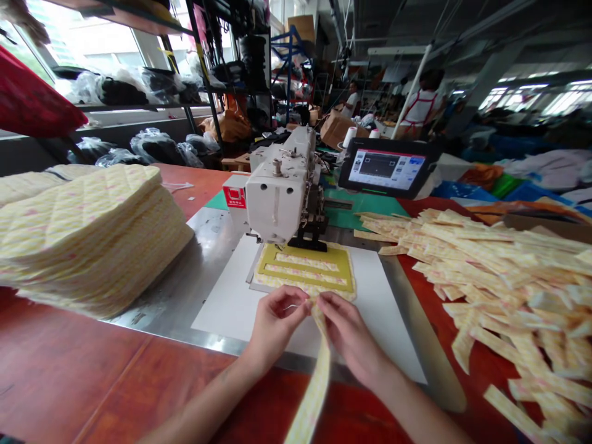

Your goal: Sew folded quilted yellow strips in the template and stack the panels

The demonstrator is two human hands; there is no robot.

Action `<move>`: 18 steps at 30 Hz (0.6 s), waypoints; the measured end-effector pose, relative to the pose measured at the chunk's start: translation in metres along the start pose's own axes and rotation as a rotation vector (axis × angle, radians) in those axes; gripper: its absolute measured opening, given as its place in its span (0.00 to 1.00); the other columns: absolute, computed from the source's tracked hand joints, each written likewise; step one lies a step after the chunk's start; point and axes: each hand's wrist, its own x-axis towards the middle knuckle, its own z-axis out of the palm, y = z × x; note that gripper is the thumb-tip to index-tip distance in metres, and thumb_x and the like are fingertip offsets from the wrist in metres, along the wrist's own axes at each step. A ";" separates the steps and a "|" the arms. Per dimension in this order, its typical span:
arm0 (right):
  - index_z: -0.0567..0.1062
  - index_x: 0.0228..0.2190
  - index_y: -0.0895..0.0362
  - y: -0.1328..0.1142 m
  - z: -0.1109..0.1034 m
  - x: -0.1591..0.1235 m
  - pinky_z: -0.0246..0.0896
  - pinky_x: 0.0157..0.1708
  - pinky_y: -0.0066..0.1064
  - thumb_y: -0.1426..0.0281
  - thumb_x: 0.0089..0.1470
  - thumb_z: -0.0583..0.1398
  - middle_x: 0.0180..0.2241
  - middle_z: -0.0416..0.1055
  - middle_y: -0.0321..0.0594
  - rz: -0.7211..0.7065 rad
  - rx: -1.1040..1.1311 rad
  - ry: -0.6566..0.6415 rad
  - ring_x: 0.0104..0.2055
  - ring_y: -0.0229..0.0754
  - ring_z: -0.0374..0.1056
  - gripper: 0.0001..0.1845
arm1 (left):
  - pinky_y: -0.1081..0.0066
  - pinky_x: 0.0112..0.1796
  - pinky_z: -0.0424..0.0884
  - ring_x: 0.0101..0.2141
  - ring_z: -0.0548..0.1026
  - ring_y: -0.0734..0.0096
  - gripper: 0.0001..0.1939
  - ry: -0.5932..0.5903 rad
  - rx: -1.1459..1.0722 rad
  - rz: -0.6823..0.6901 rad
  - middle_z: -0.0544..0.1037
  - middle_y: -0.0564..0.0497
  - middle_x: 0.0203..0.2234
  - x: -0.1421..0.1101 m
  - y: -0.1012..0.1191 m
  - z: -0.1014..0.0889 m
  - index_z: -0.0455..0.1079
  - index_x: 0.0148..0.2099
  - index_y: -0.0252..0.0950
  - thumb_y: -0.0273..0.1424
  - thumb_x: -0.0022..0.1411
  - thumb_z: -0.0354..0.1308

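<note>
Both hands meet in front of the sewing machine (277, 191), pinching the top end of a pale yellow patterned fabric strip (314, 388). My left hand (281, 317) grips the strip's end from the left with thumb and fingers closed. From the right, my right hand (345, 330) is closed on the same end, and the strip's long part hangs down toward me. Just beyond my fingertips lies a quilted fabric panel (272, 285) under a yellow-green slotted template (303, 266). The machine's black presser part stands at the template's far edge.
A tall stack of quilted panels (92, 246) stands at left. Many loose fabric strips (509, 277) are heaped at right. A lit control screen (387, 169) sits behind the white work sheet (222, 308). Two people (419, 108) are in the background near shelves.
</note>
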 end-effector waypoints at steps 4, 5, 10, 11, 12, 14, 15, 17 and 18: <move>0.80 0.34 0.53 -0.042 -0.008 -0.012 0.68 0.38 0.34 0.56 0.56 0.68 0.34 0.77 0.41 -0.176 -0.377 -0.031 0.36 0.45 0.72 0.14 | 0.69 0.42 0.73 0.34 0.76 0.68 0.17 -0.043 -0.130 -0.059 0.79 0.49 0.32 -0.008 0.001 0.008 0.75 0.40 0.34 0.39 0.55 0.74; 0.81 0.34 0.52 -0.055 -0.010 -0.012 0.68 0.40 0.36 0.58 0.58 0.67 0.34 0.77 0.42 -0.318 -0.558 -0.034 0.37 0.46 0.72 0.11 | 0.69 0.42 0.73 0.34 0.76 0.68 0.18 -0.071 -0.146 -0.075 0.79 0.49 0.31 -0.010 0.002 0.008 0.75 0.42 0.34 0.40 0.56 0.73; 0.81 0.47 0.49 -0.088 -0.010 0.021 0.67 0.51 0.43 0.69 0.66 0.57 0.43 0.78 0.45 -0.848 -1.227 -0.219 0.45 0.50 0.73 0.14 | 0.69 0.42 0.70 0.35 0.77 0.66 0.19 -0.142 0.000 -0.085 0.79 0.48 0.30 -0.010 0.004 -0.010 0.74 0.45 0.34 0.44 0.63 0.67; 0.80 0.48 0.51 -0.084 -0.007 0.035 0.68 0.50 0.43 0.69 0.67 0.54 0.43 0.79 0.47 -0.857 -1.295 -0.279 0.46 0.50 0.73 0.16 | 0.69 0.41 0.70 0.35 0.77 0.66 0.18 -0.135 0.052 -0.067 0.79 0.48 0.30 -0.009 0.005 -0.017 0.75 0.43 0.34 0.45 0.64 0.66; 0.81 0.47 0.52 -0.076 -0.003 0.051 0.69 0.49 0.44 0.69 0.68 0.52 0.43 0.79 0.48 -0.856 -1.346 -0.332 0.44 0.50 0.73 0.18 | 0.69 0.41 0.70 0.35 0.77 0.65 0.18 -0.123 0.101 -0.046 0.79 0.48 0.31 -0.007 0.006 -0.023 0.75 0.42 0.34 0.45 0.64 0.65; 0.81 0.45 0.55 -0.057 0.006 0.084 0.70 0.46 0.44 0.70 0.69 0.50 0.41 0.79 0.50 -0.848 -1.404 -0.430 0.42 0.50 0.73 0.19 | 0.69 0.42 0.70 0.36 0.77 0.64 0.17 -0.092 0.187 0.007 0.80 0.47 0.33 -0.003 0.008 -0.037 0.75 0.41 0.34 0.45 0.65 0.63; 0.80 0.44 0.56 -0.046 0.011 0.099 0.70 0.46 0.44 0.71 0.69 0.50 0.40 0.79 0.51 -0.861 -1.419 -0.461 0.43 0.50 0.73 0.19 | 0.69 0.42 0.70 0.36 0.77 0.64 0.17 -0.076 0.230 0.033 0.80 0.47 0.33 -0.001 0.010 -0.044 0.76 0.40 0.34 0.45 0.66 0.62; 0.80 0.43 0.56 -0.029 0.020 0.124 0.69 0.45 0.42 0.73 0.69 0.49 0.40 0.78 0.51 -0.913 -1.498 -0.497 0.43 0.50 0.73 0.18 | 0.70 0.42 0.70 0.36 0.77 0.63 0.16 -0.046 0.314 0.074 0.80 0.47 0.33 0.003 0.013 -0.057 0.76 0.39 0.35 0.44 0.67 0.61; 0.79 0.43 0.57 -0.023 0.024 0.133 0.69 0.44 0.41 0.74 0.69 0.49 0.40 0.78 0.50 -0.943 -1.552 -0.501 0.43 0.50 0.72 0.18 | 0.70 0.42 0.71 0.35 0.77 0.63 0.16 -0.034 0.350 0.088 0.80 0.47 0.33 0.004 0.014 -0.063 0.76 0.39 0.35 0.44 0.67 0.61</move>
